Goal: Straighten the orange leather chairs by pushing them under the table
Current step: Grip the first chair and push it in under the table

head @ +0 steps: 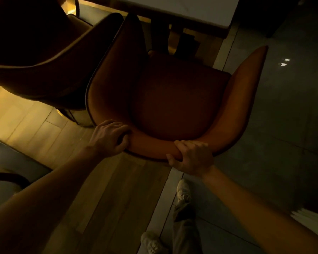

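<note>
Both hands hold the curved back of the orange chair [176, 99]. The left hand [108, 138] is wrapped around the left part of the chair's back. The right hand [193, 158] is gripping the back more to the right. The chair's seat faces the white tabletop [200, 10] and sits just in front of it. Another chair [44, 57] stands close beside the orange chair, on its left.

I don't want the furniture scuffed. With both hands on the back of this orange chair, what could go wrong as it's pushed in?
The orange chair sits angled, its left side close against the darker chair, so the two may rub. Its front is near the table base, and the legs could knock it. The left hand and right hand grip only the back rim.
</note>
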